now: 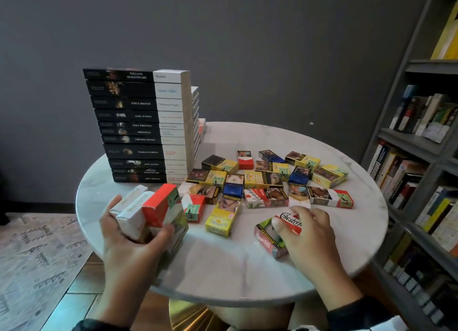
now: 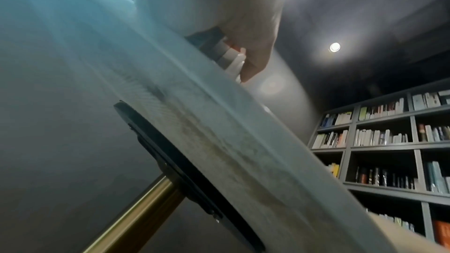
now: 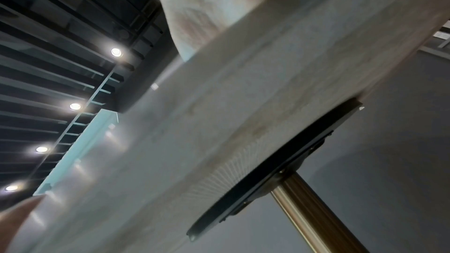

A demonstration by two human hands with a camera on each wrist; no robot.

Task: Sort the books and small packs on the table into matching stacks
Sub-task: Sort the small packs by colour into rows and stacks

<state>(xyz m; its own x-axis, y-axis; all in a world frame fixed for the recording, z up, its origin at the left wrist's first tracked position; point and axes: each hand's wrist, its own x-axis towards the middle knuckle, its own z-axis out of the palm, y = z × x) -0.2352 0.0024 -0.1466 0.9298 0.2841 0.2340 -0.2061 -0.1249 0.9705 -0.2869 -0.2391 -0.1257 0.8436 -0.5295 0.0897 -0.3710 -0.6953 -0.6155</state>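
Observation:
On the round marble table (image 1: 247, 268) a tall stack of black-and-white books (image 1: 146, 127) stands at the back left. Many small packs (image 1: 267, 179) in yellow, red, blue and white lie scattered across the middle. My left hand (image 1: 133, 231) grips a bundle of red-and-white packs (image 1: 153, 207) above the table's left front. My right hand (image 1: 304, 229) pinches a red-and-white Chesterfield pack (image 1: 288, 223), which lies on a second red pack (image 1: 269, 241). In the left wrist view my left hand (image 2: 253, 51) shows over the table edge, holding the packs (image 2: 226, 55). The right wrist view shows only the palm (image 3: 207, 7).
A second, lower book stack (image 1: 197, 117) stands behind the tall one. Grey bookshelves (image 1: 421, 157) full of books run along the right. A patterned rug (image 1: 32, 256) lies on the floor at the left. The table's brass leg (image 2: 131, 218) is below.

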